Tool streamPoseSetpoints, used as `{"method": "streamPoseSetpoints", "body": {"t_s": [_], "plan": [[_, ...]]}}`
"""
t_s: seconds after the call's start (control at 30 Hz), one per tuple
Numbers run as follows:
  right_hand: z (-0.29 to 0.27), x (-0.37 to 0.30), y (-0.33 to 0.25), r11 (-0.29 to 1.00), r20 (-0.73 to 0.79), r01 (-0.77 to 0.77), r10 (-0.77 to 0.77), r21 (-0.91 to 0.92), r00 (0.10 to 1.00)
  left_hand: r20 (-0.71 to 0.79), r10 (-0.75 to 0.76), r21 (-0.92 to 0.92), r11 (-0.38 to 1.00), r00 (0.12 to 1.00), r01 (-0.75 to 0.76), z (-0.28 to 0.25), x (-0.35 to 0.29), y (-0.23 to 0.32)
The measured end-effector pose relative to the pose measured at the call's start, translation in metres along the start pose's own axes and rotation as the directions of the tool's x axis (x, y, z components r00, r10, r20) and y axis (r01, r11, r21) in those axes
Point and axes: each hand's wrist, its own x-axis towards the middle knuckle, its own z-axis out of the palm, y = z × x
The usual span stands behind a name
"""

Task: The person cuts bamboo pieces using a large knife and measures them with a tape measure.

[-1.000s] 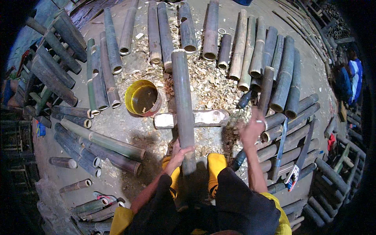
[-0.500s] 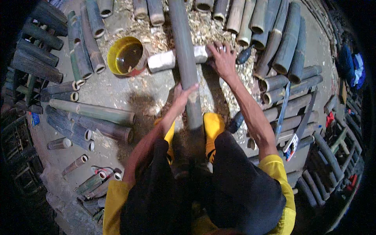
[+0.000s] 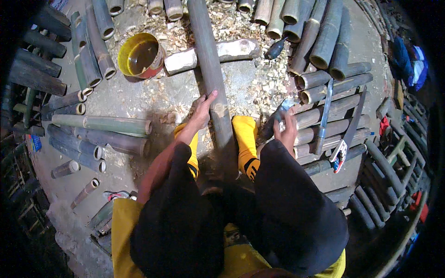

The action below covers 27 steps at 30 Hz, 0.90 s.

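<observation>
Lying at the far left, a pale green, smooth bamboo length (image 3: 113, 124) sits on the floor with darker bamboo beside it. Near the top left stands a round plastic bucket (image 3: 124, 58), yellow inside and reddish outside, dark in its bottom. Beside it, a long white-and-grey block (image 3: 181, 61) runs crosswise beneath a long grey-brown bamboo tube (image 3: 208, 55), the piece being worked, which slopes between two feet in yellow socks (image 3: 244, 134).

The left hand (image 3: 202, 112) grasps the tube from its left side, thumb across the top, fingers partly hidden.

The change is on the right: half a second ago the right hand (image 3: 288, 132) was on the block's right end; now it has dropped beside the right foot, fingers curled at a dark, elongated object (image 3: 269, 126). Whether it has closed on that I cannot tell. This leaves the left hand alone steadying the tube, which I judge to be resting on the block.

Farther right, thick brown bamboo lengths (image 3: 333, 113) lie stacked, with a narrow bluish metal blade (image 3: 326, 111) and a dark blade with a white-and-red handle (image 3: 340, 153) across them.
</observation>
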Motion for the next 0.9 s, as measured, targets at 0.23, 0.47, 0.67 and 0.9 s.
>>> {"method": "streamPoseSetpoints", "body": {"t_s": [0.23, 0.47, 0.67, 0.9], "plan": [[-0.017, -0.162, 0.065, 0.888, 0.252, -0.356, 0.430, -0.291, 0.867, 0.012, -0.118, 0.199, 0.973, 0.993, 0.114, -0.002, -0.011, 0.035], [-0.025, -0.240, 0.054, 0.809, 0.117, -0.511, 0.560, -0.291, 0.820, -0.173, 0.112, 0.259, 0.964, 0.979, -0.064, -0.048, -0.086, 0.044], [-0.037, -0.233, 0.049, 0.821, 0.126, -0.449, 0.517, -0.352, 0.847, -0.451, 0.189, 0.347, 0.937, 0.872, -0.024, -0.100, -0.195, 0.035], [-0.077, -0.245, 0.081, 0.692, -0.342, -0.721, 0.675, -0.014, 0.654, -0.643, 0.332, 0.374, 0.923, 0.690, -0.096, -0.120, -0.301, 0.047]]}}
